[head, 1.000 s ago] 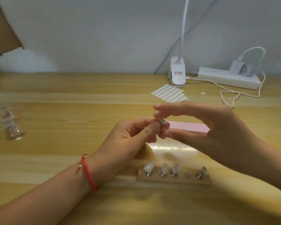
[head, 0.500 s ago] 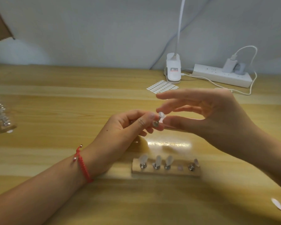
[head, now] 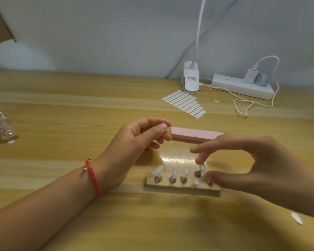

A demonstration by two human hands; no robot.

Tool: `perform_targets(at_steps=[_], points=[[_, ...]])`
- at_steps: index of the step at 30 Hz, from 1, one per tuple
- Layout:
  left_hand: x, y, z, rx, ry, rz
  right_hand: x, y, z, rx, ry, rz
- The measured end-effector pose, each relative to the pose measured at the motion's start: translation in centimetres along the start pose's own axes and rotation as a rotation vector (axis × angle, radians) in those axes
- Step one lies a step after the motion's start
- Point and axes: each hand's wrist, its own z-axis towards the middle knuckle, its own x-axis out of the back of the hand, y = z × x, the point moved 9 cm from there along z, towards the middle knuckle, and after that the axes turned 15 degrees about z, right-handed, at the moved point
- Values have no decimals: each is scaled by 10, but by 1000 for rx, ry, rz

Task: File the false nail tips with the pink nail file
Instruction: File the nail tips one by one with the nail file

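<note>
A white clip-on desk lamp (head: 191,82) stands at the back edge of the pale wooden table (head: 62,105). Just right of the lamp lies a white power strip (head: 243,86) with a white charger (head: 250,77) and looping cable (head: 243,104). Just in front of the lamp lies a sheet of small white oval stickers (head: 185,103). Far left of the lamp sits a blurred clear item (head: 3,127).

Nothing I can read here. The only marking is a red-and-grey label (head: 191,79) on the clip lamp base (head: 190,86) — print too blurred to make out.
</note>
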Motion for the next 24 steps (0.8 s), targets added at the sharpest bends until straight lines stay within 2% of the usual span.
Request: perform_targets(at_steps=[8,13,15,17,19,21,24], points=[[0,-1,1,-1,-6,15,-9,11,-6,-24,-43,-31],[0,-2,1,7,-5,23,3,14,-13,-25,25,-12],[0,-3,1,15,5,23,1,7,-14,75,44,-199],[1,-3,1,25,20,17,-11,-8,-18,266,36,-492],[2,0,-1,21,41,20,-17,-20,-24,429,56,-646],[6,8,-5,-25,78,59,-4,-26,-23,433,151,-530],[3,34,-13,-186,89,260,18,-20,-6,245,262,-76]])
